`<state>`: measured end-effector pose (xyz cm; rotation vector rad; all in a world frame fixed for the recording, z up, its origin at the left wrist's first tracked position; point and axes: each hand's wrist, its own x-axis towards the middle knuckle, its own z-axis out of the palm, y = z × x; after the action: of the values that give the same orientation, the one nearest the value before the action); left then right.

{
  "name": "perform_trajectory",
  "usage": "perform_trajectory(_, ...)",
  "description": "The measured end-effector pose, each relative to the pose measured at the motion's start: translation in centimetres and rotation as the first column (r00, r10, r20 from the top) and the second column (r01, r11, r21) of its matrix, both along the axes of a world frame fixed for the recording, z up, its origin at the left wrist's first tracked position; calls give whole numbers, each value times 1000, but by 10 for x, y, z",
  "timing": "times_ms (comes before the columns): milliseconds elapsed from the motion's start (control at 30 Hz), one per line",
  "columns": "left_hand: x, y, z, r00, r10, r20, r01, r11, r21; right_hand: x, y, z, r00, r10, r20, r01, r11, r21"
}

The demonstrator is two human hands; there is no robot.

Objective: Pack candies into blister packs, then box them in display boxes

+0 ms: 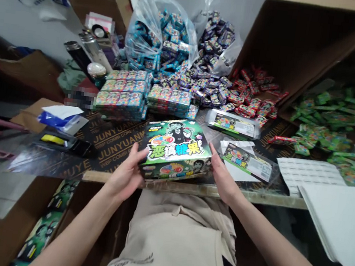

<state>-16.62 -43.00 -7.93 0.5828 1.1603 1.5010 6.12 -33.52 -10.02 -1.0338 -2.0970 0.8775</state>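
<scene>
My left hand (126,172) and my right hand (221,169) hold a green printed candy box (175,150) by its two sides, just above the table's front edge. The box has a cartoon figure and large Chinese lettering on its lid. To the right of my right hand, nearest to it, lies a flat candy packet in a clear sleeve (247,162). Another sleeved packet (232,123) sits behind it. Stacks of small colourful boxes (124,93) stand behind my left hand.
The black printed board (114,142) holds heaps of red packets (251,94) and green packets (330,118), plus bags of blue (159,39) and purple (215,42) sweets. A tilted cardboard carton (306,45) stands at back right. White sheets (336,219) overhang the front right.
</scene>
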Motion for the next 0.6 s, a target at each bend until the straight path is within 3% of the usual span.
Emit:
perform_trajectory(100, -6, -48, -12, 971, 119, -208, -139, 987, -87, -3, -18, 11, 991, 122, 56, -123, 992, 27)
perform_trajectory(133, -6, -60, -17, 922, 142, -361, -177, 982, -66, -5, -22, 14, 988, 113, 106, -126, 984, 128)
perform_trajectory(167, -5, -67, -21, 822, 154, -548, -196, 980, -18, -7, -24, 17, 982, 90, 168, -132, 957, 259)
perform_trajectory(200, -4, -72, -25, 662, 151, -734, -176, 983, 44, -11, -24, 20, 967, 76, 242, -168, 905, 390)
perform_trajectory(233, -3, -73, -28, 455, 133, -880, -100, 990, 98, -14, -24, 22, 941, 84, 328, -246, 834, 493)
perform_trajectory(300, -1, -70, -33, 48, 92, -995, 113, 989, 96, -21, -24, 19, 846, 159, 510, -473, 666, 577)
perform_trajectory(333, 1, -68, -35, -97, 89, -991, 191, 979, 69, -24, -25, 14, 796, 192, 574, -561, 591, 580)
perform_trajectory(400, 5, -66, -41, -267, 106, -958, 250, 968, 37, -24, -30, 4, 756, 194, 625, -624, 502, 599)
perform_trajectory(467, 9, -67, -42, -336, 119, -934, 233, 972, 40, -20, -35, -3, 773, 141, 619, -599, 486, 637)
perform_trajectory(500, 9, -69, -41, -334, 121, -935, 233, 972, 42, -19, -36, -1, 775, 123, 620, -591, 489, 641)
perform_trajectory(567, 3, -74, -35, -241, 147, -959, 287, 955, 75, -25, -31, 14, 745, 167, 645, -633, 480, 607)
perform_trajectory(600, -6, -76, -31, -147, 176, -973, 328, 937, 120, -35, -27, 27, 720, 225, 657, -668, 481, 567)
